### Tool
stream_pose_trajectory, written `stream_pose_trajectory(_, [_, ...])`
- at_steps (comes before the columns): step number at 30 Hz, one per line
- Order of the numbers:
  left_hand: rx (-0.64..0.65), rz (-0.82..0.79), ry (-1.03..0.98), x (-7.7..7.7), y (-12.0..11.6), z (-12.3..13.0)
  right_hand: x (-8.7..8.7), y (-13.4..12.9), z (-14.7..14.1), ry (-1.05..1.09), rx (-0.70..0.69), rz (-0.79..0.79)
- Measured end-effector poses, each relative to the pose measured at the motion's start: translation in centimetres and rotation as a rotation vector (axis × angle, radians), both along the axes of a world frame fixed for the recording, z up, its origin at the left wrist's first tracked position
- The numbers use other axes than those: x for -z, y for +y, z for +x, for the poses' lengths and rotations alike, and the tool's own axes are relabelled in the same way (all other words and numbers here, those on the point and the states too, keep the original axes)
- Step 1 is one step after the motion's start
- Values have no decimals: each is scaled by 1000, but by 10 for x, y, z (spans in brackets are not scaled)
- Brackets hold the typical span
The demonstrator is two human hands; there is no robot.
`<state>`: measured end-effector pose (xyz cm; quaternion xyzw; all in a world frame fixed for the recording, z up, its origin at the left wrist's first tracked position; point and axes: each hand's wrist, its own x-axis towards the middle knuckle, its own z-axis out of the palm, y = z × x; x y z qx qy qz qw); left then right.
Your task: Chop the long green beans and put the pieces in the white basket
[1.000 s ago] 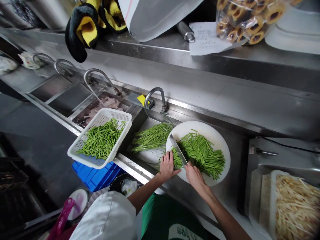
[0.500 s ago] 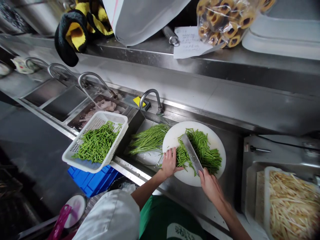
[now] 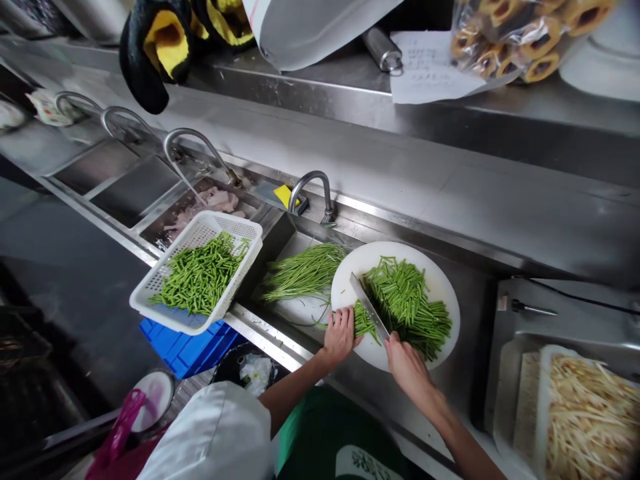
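Observation:
My right hand (image 3: 407,362) grips the handle of a kitchen knife (image 3: 369,307), its blade slanting across the green stalks on a round white cutting board (image 3: 345,269). Right of the blade lies a heap of cut green stalks (image 3: 400,290), which look like garlic scapes. My left hand (image 3: 341,335) is at the board's left edge, fingers curled over a small bunch of stalks (image 3: 365,323) left of the blade. Long uncut stalks (image 3: 305,272) lie in the sink beside the board.
Left of the sink, a white perforated basket (image 3: 141,298) holds cut stalks, above a blue crate (image 3: 190,350). Faucets (image 3: 313,175) line the back, and pinkish meat (image 3: 215,200) sits in another basin. At right stands a tub of pale shreds (image 3: 590,420). A steel shelf (image 3: 310,93) runs overhead.
The knife has moved left across the board, closer to my left hand, leaving more cut stalks on its right. The view has shifted slightly.

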<state>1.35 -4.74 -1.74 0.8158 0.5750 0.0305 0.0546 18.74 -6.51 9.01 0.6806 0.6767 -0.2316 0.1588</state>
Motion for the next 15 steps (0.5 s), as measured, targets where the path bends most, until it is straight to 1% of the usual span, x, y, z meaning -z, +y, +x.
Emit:
stream_pose_trajectory(4, [39, -4, 23, 3, 3, -1, 22, 5, -12, -11, -6, 17])
stream_pose_trajectory(7, [47, -13, -11, 3, 5, -2, 30, 10, -13, -8, 11, 28])
stream_pose_trajectory(9, [23, -43, -71, -1, 6, -5, 30, 15, -6, 7, 17, 27])
stream_pose_trajectory(11, [0, -97, -180, -6, 7, -10, 25, 20, 3, 27, 16, 21])
stream_pose_trajectory(13, [-8, -155, -345, -12, 6, -18, 17, 22, 9, 34, 17, 21])
stream_pose_trajectory(15, [-27, -193, -526, -15, 4, -27, 6, 17, 7, 16, 24, 40])
